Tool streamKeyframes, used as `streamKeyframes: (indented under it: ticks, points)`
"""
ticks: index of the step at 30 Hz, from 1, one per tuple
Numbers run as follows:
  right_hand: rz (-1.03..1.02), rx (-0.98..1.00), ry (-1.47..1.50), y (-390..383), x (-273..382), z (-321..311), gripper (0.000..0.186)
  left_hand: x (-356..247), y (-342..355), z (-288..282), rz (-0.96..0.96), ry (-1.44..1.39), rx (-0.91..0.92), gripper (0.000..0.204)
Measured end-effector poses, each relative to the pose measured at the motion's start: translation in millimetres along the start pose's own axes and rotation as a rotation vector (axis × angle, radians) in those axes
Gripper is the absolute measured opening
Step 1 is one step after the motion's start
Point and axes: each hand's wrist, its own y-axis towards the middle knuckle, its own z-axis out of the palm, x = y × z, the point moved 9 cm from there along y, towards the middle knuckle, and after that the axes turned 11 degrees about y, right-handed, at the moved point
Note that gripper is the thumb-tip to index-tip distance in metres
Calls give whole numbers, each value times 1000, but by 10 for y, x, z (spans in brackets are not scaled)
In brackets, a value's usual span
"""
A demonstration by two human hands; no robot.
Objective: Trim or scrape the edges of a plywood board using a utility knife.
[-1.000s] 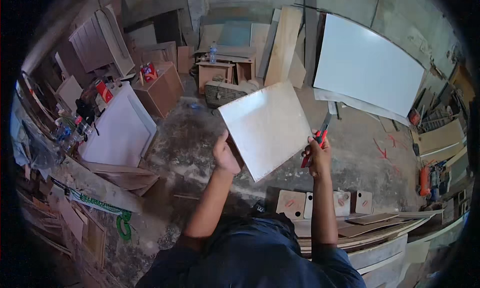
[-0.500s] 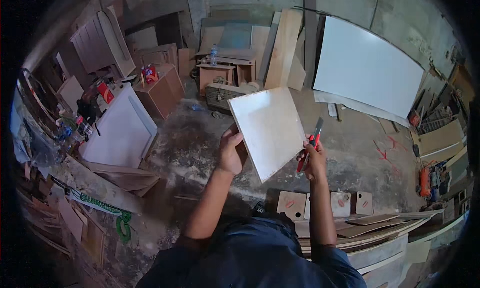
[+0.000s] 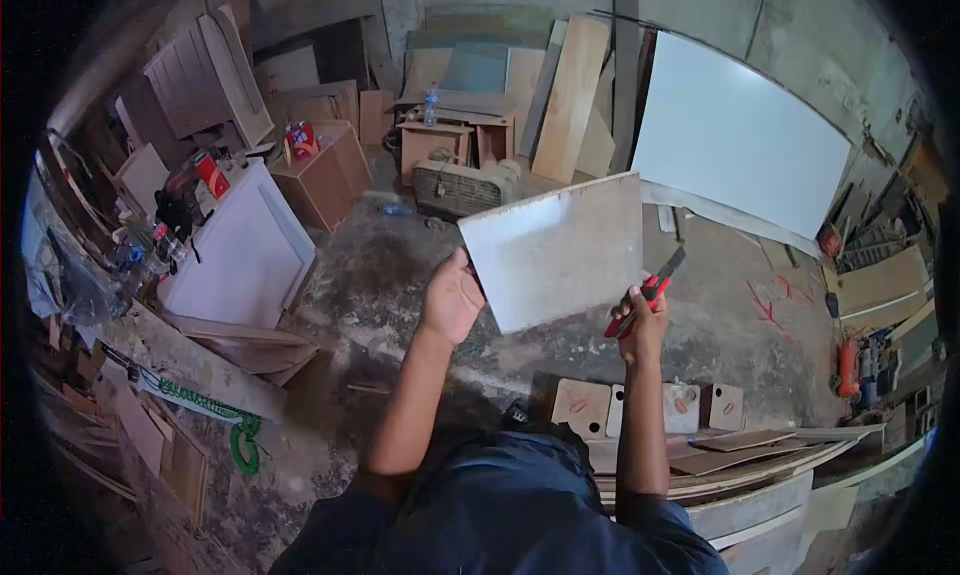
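A square pale wooden panel (image 3: 560, 250) is held up in the air before me, tilted, its white-finished face partly catching the light. At its left edge is my left hand (image 3: 455, 300), closed on it with the thumb at the edge and the other fingers hidden behind. My right hand (image 3: 643, 327) grips a red and black utility knife (image 3: 655, 290), whose dark blade points up and to the right. That same hand is against the panel's lower right corner; whether its hidden fingers also support the panel I cannot tell.
A large white board (image 3: 740, 135) leans on the back wall. Beyond the panel sits a dusty compressor-like machine (image 3: 465, 185). A white panel (image 3: 240, 250) stands at left, near a green coiled hose (image 3: 244, 445). Stacked boards (image 3: 740, 465) lie close on my right.
The panel has turned and tipped, its right side rising, so its face looks flatter. My right hand and the knife have shifted right, and the blade leans further right.
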Motion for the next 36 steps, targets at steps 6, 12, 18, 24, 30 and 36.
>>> streamKeyframes:
  ticks: [6, 12, 18, 24, 30, 36]
  points:
    - [-63, -103, 62, 17, 105, -152, 36, -363, -193, 630, -25, -562, 366, 127]
    - [-78, -67, 126, 4, 106, -94, 35, -391, -168, 591, 1, -623, 381, 131]
    - [-101, -73, 79, -4, 144, -104, 39, -531, -174, 784, 47, -559, 363, 139]
    - [-131, -49, 148, -4, 153, -123, 43, -626, -167, 880, 111, -476, 393, 145]
    - [-209, -81, 190, -59, 285, -4, 46, -642, -127, 828, 177, -483, 340, 139]
    - [-255, -66, 167, -31, 357, -63, 47, -618, -64, 705, 305, -216, 262, 123]
